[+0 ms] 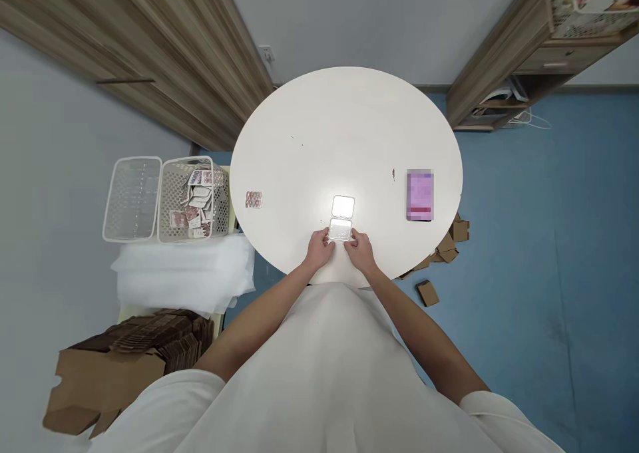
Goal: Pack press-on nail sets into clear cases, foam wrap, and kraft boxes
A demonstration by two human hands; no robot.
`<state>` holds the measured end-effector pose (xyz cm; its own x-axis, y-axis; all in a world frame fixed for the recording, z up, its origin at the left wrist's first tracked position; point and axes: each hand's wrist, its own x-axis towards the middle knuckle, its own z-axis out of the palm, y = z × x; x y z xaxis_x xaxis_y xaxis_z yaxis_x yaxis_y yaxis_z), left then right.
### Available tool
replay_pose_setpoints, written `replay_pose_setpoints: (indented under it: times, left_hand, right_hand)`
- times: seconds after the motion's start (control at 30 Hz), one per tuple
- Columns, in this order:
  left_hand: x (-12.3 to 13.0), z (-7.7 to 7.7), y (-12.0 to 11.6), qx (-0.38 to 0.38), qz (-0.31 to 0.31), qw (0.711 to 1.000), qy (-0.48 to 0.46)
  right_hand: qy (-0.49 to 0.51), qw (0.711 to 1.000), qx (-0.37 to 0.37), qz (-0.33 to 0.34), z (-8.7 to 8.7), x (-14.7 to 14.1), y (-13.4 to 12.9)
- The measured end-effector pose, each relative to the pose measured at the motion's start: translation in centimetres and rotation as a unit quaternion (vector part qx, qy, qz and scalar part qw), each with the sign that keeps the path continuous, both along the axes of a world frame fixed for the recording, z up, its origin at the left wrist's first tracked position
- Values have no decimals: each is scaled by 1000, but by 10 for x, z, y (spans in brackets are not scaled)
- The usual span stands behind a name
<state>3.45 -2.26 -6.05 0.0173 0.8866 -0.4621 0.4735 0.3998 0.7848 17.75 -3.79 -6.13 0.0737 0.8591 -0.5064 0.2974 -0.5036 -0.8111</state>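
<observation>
A small clear plastic case [340, 229] lies on the white table close to the front edge, its lid [343, 206] folded back away from me. My left hand [320, 248] grips the case's near left corner, fingers curled against it. On the opposite side, my right hand [360, 249] holds the near right corner the same way. Inside the case something transparent and shiny shows, too faint to name. Farther left on the table sits a small card with rows of reddish nail-shaped pieces [253, 199], apart from both hands.
On the round white table [344, 120] a purple box, blurred out [420, 195], lies at right. White baskets stand left, one holding packets [194, 203]. Below are white foam sheets [184, 273] and stacked flat cardboard boxes [114, 366]. Cardboard pieces [444, 247] lie on the blue floor.
</observation>
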Motion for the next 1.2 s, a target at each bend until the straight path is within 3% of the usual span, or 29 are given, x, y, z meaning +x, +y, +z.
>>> replay_pose_setpoints:
  times: [0.17, 0.53, 0.77, 0.87, 0.97, 1.07, 1.2]
  left_hand:
    - [7, 2, 4, -8, 13, 1000, 14]
    - [5, -4, -2, -3, 29, 1000, -4]
    - [-14, -12, -8, 2, 1, 999, -40]
    - [-39, -11, -12, 15, -15, 998, -53]
    - [-82, -5, -9, 49, -29, 998, -37]
    - [-140, 1, 8, 101, -33, 994, 12]
    - [-214, 1, 48, 144, -15, 984, 104]
  right_hand:
    - [7, 1000, 2, 18, -5, 5, 10]
    - [13, 1000, 7, 7, -13, 5, 3]
    - [-29, 997, 41, -56, -8, -1, -7]
    - [-104, 988, 80, -86, 1, -9, -16]
    - [-158, 977, 123, -77, 13, -30, -21]
    - [-167, 975, 146, -22, 18, -65, -12]
    - [-147, 974, 151, 86, 13, -125, 23]
